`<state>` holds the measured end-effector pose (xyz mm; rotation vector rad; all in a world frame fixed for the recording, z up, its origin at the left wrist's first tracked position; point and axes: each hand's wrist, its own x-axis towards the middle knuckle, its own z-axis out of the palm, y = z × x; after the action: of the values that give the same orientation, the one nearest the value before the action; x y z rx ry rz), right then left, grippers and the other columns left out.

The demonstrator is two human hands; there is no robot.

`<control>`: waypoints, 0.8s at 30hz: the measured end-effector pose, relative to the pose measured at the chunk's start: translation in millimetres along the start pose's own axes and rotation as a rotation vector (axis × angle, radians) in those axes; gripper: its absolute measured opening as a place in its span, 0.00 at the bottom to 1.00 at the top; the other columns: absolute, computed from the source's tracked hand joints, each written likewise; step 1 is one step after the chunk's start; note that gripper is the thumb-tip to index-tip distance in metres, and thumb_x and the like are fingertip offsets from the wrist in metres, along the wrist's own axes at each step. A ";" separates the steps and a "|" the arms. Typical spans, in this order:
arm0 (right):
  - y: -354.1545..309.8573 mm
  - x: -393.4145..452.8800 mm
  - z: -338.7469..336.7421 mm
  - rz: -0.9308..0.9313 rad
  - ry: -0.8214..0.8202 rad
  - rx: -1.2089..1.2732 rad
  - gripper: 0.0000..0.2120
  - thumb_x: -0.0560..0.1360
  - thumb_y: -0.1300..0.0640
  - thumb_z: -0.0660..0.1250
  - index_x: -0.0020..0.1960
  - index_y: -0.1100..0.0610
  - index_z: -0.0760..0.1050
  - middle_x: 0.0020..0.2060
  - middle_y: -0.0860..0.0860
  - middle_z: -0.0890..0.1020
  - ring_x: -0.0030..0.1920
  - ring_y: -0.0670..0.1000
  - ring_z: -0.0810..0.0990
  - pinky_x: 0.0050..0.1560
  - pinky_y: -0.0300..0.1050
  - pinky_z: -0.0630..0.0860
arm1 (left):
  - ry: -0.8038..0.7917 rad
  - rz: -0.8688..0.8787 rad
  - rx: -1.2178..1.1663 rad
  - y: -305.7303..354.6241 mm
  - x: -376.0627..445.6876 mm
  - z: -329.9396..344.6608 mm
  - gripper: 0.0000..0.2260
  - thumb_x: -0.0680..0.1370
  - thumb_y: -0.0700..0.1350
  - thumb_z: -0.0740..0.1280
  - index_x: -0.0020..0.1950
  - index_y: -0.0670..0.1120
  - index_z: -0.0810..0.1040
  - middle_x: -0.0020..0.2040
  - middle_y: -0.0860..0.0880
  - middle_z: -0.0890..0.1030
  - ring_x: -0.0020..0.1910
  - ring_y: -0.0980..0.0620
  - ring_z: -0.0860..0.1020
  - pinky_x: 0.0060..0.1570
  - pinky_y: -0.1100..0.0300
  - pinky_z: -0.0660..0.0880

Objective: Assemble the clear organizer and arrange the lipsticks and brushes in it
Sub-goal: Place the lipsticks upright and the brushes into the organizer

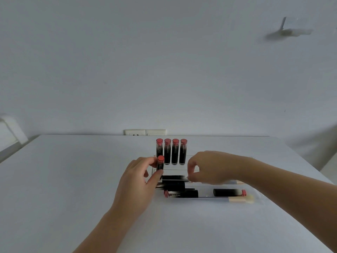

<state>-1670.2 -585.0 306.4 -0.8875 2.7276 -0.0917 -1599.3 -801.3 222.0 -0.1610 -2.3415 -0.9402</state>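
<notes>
Clear acrylic is hard to trace, but we judge the organizer [175, 166] assembled, standing toward the far edge of the white surface [73, 179] with four red-capped lipsticks [171, 151] upright in its back row. Our left hand [138, 181] pinches a fifth lipstick [160, 164] upright at the left end of the front row, apparently seating it. Our right hand [206, 168] curls its fingers low beside the organizer; whether it holds anything we cannot tell. Still to place, we judge: several lipsticks [182, 193] lying flat just nearer us, one more [229, 192] to their right, and pale brush handles [238, 199] close by. Open room is broad toward the near and left edges; the far edge sits close behind the organizer.
</notes>
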 end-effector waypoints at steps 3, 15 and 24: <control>2.5 0.4 3.3 0.000 0.030 0.033 0.11 0.79 0.42 0.64 0.55 0.46 0.78 0.46 0.37 0.73 0.50 0.44 0.73 0.50 0.41 0.66 | 0.002 -0.003 -0.012 -0.1 -0.4 0.2 0.12 0.75 0.41 0.76 0.57 0.51 0.83 0.41 0.68 0.75 0.37 0.57 0.74 0.36 0.67 0.67; 6.7 -5.0 7.0 0.024 0.141 0.113 0.09 0.77 0.40 0.67 0.50 0.44 0.80 0.37 0.37 0.76 0.42 0.37 0.75 0.41 0.38 0.69 | 0.006 -0.006 0.001 -0.9 -1.0 1.3 0.13 0.75 0.42 0.75 0.59 0.52 0.83 0.50 0.73 0.73 0.40 0.55 0.74 0.35 0.69 0.66; 1.3 -11.2 -1.0 0.028 0.182 0.310 0.06 0.73 0.48 0.66 0.41 0.48 0.79 0.31 0.43 0.85 0.29 0.41 0.82 0.37 0.37 0.73 | 0.029 -0.018 0.002 -3.2 -1.9 2.8 0.12 0.74 0.42 0.76 0.56 0.52 0.83 0.46 0.70 0.75 0.44 0.60 0.75 0.36 0.70 0.66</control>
<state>-1662.6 -577.5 309.8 -0.7847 2.7801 -0.5995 -1600.1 -801.6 217.5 -0.1244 -2.3210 -0.9428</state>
